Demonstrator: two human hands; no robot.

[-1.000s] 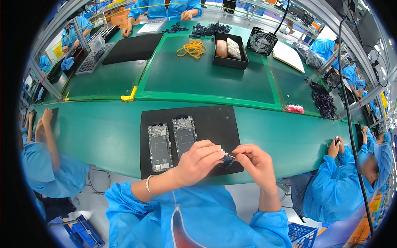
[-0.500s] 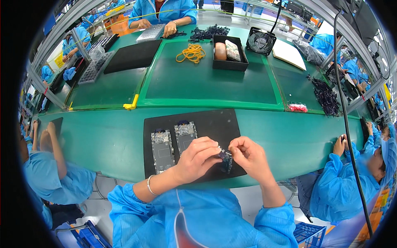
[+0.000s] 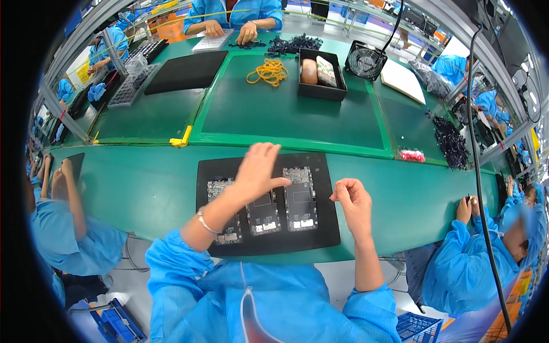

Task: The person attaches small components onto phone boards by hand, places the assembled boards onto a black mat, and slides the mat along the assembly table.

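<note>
Grey circuit boards: three, lying flat side by side on the black mat, below and between the left hand and the right hand.
Rightmost board: in plain sight, between the left thumb and the right fingertips.
Leftmost board: partly hidden beneath the left wrist.
Left grip: fingers extended, thumb spread well away from them; nothing seen in its grasp. Contact with a board cannot be told.
Right grip: at the mat's right edge, thumb and forefinger drawn together; whether a small item sits between the tips cannot be told.
Bracelet: silver-coloured, on the left wrist.
Green worktable: under the mat, extending to either side of both hands.
Beyond the left hand: yellow bands, loosely heaped.
Beyond the right hand: black box holding two items; fan just beside it.
</note>
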